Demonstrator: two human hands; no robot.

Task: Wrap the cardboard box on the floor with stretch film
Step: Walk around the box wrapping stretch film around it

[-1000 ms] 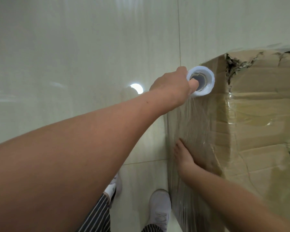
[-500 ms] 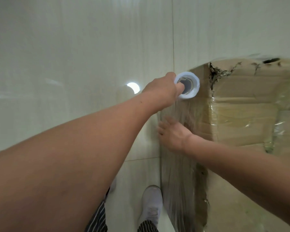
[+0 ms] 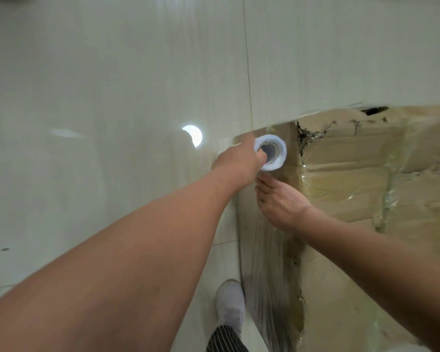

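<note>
Bare tiled floor (image 3: 112, 97) lies open on the left, while the tall cardboard box (image 3: 353, 161) walls off the right

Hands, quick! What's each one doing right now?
Left hand: grips the stretch film roll, thumb in its core.
Right hand: open, pressing film onto the cardboard box.

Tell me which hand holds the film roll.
The left hand: its thumb is hooked into the core of the roll. The right hand lies with straight fingers against the box, just below.
</note>
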